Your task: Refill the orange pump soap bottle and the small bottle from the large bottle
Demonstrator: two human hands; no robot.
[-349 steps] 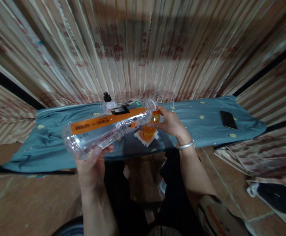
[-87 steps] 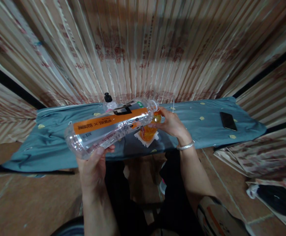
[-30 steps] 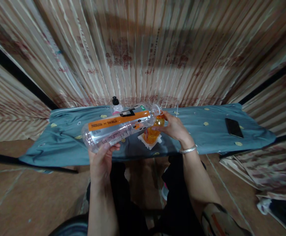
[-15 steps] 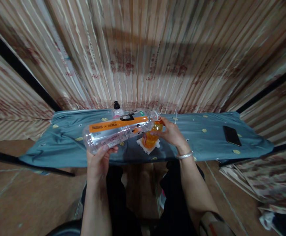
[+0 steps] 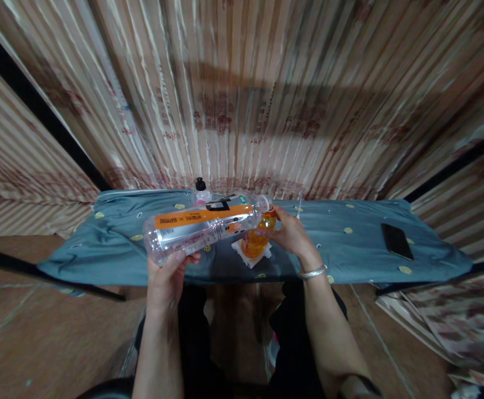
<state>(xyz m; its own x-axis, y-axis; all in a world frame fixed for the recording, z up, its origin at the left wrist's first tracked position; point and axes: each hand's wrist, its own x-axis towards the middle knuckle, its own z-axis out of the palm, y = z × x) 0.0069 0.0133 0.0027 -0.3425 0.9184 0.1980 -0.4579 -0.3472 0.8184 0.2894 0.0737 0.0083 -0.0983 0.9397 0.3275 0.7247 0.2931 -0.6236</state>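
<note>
My left hand (image 5: 170, 271) is closed around the lower part of a large clear plastic bottle (image 5: 200, 224) with an orange and silver label. The bottle lies tilted on its side in the air, its uncapped neck pointing right. That neck sits over the top of a smaller bottle of orange liquid (image 5: 253, 241), hiding part of it. My right hand (image 5: 289, 233) grips this smaller bottle from the right, thumb and fingers around its upper part. The smaller bottle stands on a folded white tissue (image 5: 266, 255). I cannot make out any liquid flowing between them.
Behind the large bottle stands a small bottle with a black cap (image 5: 200, 185). A thin clear dropper-like piece (image 5: 299, 205) is beyond my right hand. A black phone (image 5: 397, 241) lies on the right of the blue cloth-covered table (image 5: 341, 252). Striped curtains surround the table.
The whole scene sits slightly lower in view as the camera shifts. Both hands keep their holds, and the large bottle's tilt stays nearly the same.
</note>
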